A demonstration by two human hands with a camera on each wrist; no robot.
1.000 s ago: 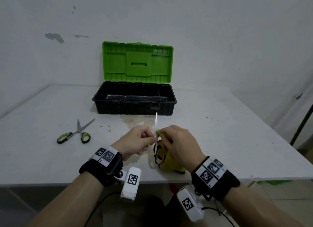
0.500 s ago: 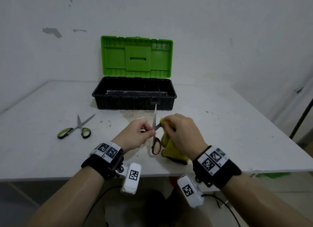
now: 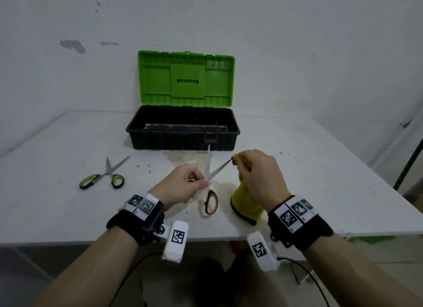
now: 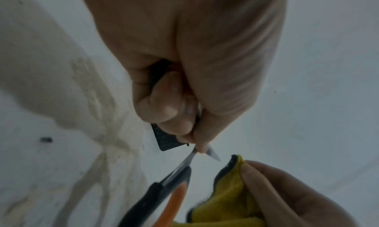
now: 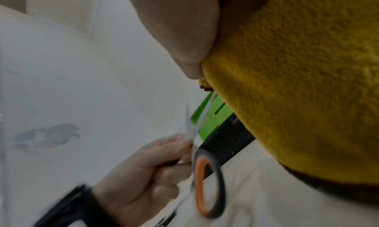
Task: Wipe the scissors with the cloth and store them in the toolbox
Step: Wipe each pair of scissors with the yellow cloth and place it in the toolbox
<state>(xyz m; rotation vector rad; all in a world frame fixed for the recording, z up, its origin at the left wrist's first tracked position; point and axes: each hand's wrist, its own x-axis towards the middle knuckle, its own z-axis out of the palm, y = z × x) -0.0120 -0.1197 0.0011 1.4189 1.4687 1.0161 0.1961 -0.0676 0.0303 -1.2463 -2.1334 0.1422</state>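
My left hand (image 3: pixel 196 180) pinches the orange-and-black scissors (image 3: pixel 210 201) near the pivot, blades spread and pointing up, one orange handle loop (image 5: pixel 207 186) hanging below. My right hand (image 3: pixel 256 176) grips a yellow cloth (image 3: pixel 247 203) and holds its top fold around the tip of the right-hand blade. In the left wrist view the cloth (image 4: pixel 231 198) sits just right of the blades (image 4: pixel 184 164). The black toolbox (image 3: pixel 183 141) stands open behind, green lid (image 3: pixel 186 77) upright.
A second pair of scissors with green handles (image 3: pixel 107 176) lies open on the white table (image 3: pixel 68 203) to the left. A dried stain marks the table in front of the toolbox. The table's front edge is close to my wrists.
The scissor blades have spread apart. My right hand slid the cloth up and to the right along one blade to its tip, while the left hand kept its pinch.
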